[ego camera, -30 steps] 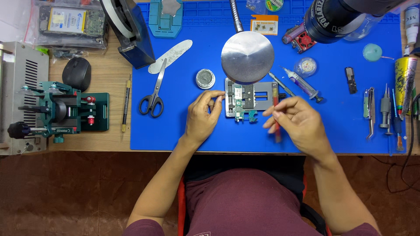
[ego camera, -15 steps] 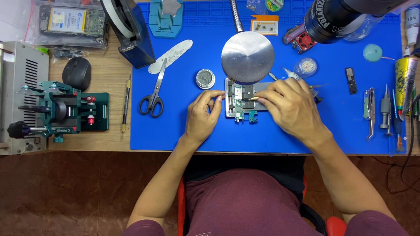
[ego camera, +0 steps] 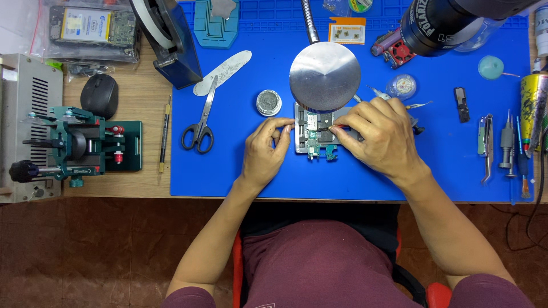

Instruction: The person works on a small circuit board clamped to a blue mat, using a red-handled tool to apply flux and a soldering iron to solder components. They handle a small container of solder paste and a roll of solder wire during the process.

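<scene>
A wooden table (ego camera: 142, 182) lies below you, most of it covered by a large blue rubber work mat (ego camera: 240, 171). At the left edge of the table stands a grey metal box with vent slots (ego camera: 25, 114), and beside it a green clamping machine with a black knob (ego camera: 80, 145). A round silver metal disc on a bent stalk (ego camera: 325, 76) hangs over the middle of the mat.

Your right hand (ego camera: 379, 137) rests just below and right of that disc, fingers pinched together around a thin tool whose tip touches a small green circuit board (ego camera: 317, 142). What kind of tool it is cannot be told. The board sits clamped in a silver metal holder (ego camera: 302, 149) at the centre of the mat.

Your left hand (ego camera: 265, 151) is curled, thumb and fingertips pressing the holder's left edge.

Black-handled scissors (ego camera: 200, 122) lie on the mat to the left, well apart from your hands. A small round tin (ego camera: 268, 102) sits just above your left hand.
</scene>
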